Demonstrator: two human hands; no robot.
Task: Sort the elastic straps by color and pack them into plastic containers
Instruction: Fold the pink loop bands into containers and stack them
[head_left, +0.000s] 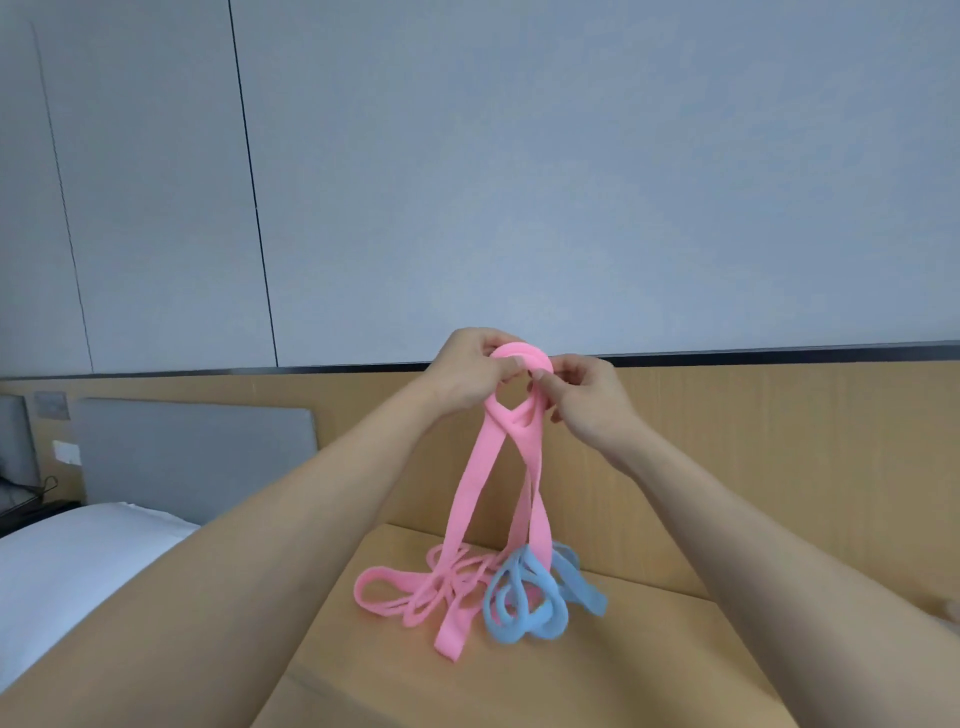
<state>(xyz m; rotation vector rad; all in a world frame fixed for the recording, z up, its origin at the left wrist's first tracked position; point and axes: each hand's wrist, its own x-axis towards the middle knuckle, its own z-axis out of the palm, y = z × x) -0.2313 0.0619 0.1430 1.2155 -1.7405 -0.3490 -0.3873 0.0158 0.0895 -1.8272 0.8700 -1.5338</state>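
A long pink elastic strap (475, 493) hangs from both my hands, raised well above the table. My left hand (467, 371) and my right hand (587, 400) pinch its top, where it is wound into a small loop. Its lower end trails down onto a tangle of pink straps (410, 592) lying on the wooden table (597, 686). Beside that tangle, to the right, lies a bunch of blue straps (530, 603), touching the pink ones. No plastic container is in view.
A wooden wall panel (779, 457) runs behind the table. At the left are a white bed (62, 571) and a grey headboard (197, 457). The table's left edge drops off next to the bed.
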